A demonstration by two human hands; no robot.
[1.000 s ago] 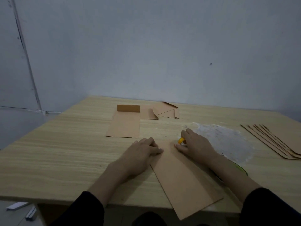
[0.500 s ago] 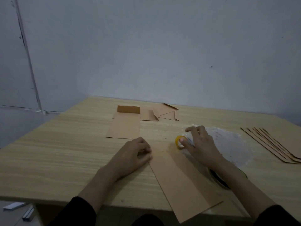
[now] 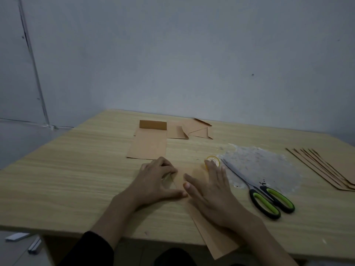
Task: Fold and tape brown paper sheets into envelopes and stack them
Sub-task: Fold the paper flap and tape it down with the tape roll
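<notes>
A long brown paper sheet (image 3: 218,239) lies slanted at the table's near edge, its lower end hanging over it. My left hand (image 3: 157,182) is at the sheet's upper left edge with curled fingers, and a thin strip of that edge shows lifted under them; its thumb lies on the paper. My right hand (image 3: 210,191) presses flat on the sheet with straight fingers. A small yellow tape roll (image 3: 212,159) stands just beyond my right fingertips, not touched. A folded envelope (image 3: 148,145) with its flap up lies further back.
Green-handled scissors (image 3: 269,196) lie to the right of my right hand, blades pointing at the tape roll. A crumpled clear plastic sheet (image 3: 265,166) lies behind them. Several brown sheets (image 3: 332,169) are fanned at the far right. Paper offcuts (image 3: 194,130) sit at the back.
My right hand left the tape roll and came back to lie flat on the sheet, uncovering the scissors. My left hand moved onto the sheet's left edge.
</notes>
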